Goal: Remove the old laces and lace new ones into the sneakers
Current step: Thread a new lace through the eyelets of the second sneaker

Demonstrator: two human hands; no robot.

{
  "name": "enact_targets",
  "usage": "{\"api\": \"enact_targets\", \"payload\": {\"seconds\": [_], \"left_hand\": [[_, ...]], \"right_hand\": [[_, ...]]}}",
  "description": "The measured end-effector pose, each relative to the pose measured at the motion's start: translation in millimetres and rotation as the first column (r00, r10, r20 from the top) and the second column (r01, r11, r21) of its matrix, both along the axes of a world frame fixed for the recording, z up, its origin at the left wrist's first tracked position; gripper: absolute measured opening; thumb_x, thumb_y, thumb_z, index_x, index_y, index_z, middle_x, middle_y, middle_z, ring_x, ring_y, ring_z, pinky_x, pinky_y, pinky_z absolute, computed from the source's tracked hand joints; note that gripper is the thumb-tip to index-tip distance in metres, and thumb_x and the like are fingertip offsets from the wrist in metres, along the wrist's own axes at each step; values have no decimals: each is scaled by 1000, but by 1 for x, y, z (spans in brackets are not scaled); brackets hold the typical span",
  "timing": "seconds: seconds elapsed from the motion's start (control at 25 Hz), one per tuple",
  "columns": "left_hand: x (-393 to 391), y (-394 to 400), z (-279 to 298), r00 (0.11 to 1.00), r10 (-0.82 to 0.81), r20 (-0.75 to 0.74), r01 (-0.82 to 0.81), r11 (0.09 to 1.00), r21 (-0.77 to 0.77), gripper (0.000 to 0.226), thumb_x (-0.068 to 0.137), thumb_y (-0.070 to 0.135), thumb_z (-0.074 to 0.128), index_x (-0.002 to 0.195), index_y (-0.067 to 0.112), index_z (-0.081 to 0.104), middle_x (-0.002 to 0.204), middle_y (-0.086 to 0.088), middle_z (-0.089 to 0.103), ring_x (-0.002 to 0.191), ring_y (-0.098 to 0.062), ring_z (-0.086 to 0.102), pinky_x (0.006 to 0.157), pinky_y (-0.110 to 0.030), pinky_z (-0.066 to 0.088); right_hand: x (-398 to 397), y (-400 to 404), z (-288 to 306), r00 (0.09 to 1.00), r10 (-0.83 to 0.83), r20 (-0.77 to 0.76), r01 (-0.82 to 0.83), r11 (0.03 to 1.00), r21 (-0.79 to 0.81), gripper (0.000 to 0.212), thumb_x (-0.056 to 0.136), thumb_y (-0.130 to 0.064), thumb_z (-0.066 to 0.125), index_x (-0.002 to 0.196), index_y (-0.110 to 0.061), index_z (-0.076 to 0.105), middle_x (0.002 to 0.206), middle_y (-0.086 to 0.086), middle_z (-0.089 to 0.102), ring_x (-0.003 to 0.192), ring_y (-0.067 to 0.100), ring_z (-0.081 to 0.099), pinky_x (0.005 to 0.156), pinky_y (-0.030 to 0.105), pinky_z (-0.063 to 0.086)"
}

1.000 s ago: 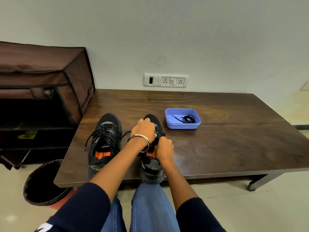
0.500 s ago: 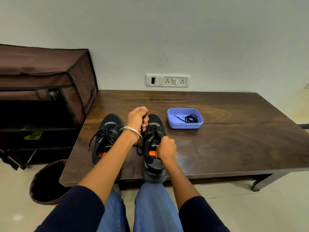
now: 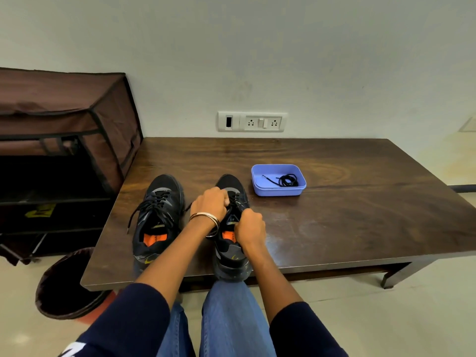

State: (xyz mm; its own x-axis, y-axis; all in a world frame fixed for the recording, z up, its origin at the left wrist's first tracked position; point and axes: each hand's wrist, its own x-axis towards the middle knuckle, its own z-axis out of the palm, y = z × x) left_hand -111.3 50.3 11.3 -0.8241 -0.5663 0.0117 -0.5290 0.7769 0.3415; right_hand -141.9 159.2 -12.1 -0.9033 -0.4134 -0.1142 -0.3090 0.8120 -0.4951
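Two black sneakers with orange insoles stand side by side near the table's front edge. The left sneaker (image 3: 157,215) has its black lace threaded, with loose ends trailing off its left side. My left hand (image 3: 210,202), with bangles at the wrist, is curled over the lacing of the right sneaker (image 3: 230,243) and pinches its old lace (image 3: 235,199). My right hand (image 3: 249,228) grips that sneaker's right side by the tongue. A coiled new black lace (image 3: 288,180) lies in a blue tray (image 3: 278,191) to the right of the shoes.
The dark wooden table (image 3: 347,215) stands against a white wall with a switch and socket panel (image 3: 252,121). A brown fabric shoe rack (image 3: 64,140) stands to the left. A dark waste bin (image 3: 65,284) sits on the floor by the table's front left corner.
My left hand, raised above the shoes half a second ago pulling the lace up, has come back down onto the right sneaker's lacing. My right hand stays on the shoe's side.
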Motion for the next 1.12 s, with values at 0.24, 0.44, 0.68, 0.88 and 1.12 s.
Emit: {"api": "enact_targets", "payload": {"seconds": [0.24,0.44,0.68,0.88,1.12], "left_hand": [[12,-8,-15,890,437,-131,-131,521,844,31,99,9,34,77,16,55,72,-6,70,39,-11,61,38,-17,38],[23,-17,-10,840,534,-98,-151,403,903,19,101,20,40,104,9,55,109,-13,67,77,-21,69,53,-23,47],[20,17,11,985,170,-39,-172,984,-50,55,81,48,66,128,24,52,138,-4,36,128,-31,30,103,-46,29],[17,32,-1,982,162,101,-166,986,33,38,89,39,60,116,12,57,121,-13,56,110,-35,57,85,-42,48],[28,37,-22,942,311,-124,-296,947,123,30,96,33,47,116,13,58,108,-13,66,102,-34,61,77,-38,48]], "right_hand": [[1,-2,1,1000,-2,9,2,1000,14,17,94,-9,53,107,-1,60,110,18,63,100,35,62,75,37,50],[1,0,3,1000,16,-6,-16,999,34,15,95,-8,52,105,0,60,112,19,62,102,36,61,77,38,49],[4,1,6,999,16,42,-16,1000,11,26,92,-12,58,114,1,55,116,19,60,106,36,59,79,39,49],[-3,1,-4,940,191,-283,-166,980,109,63,91,-15,58,147,-17,30,148,7,34,130,29,34,95,41,42],[-14,-9,-3,767,438,-468,-341,897,281,33,92,-12,52,125,-10,53,127,10,53,118,28,47,88,39,40]]}}
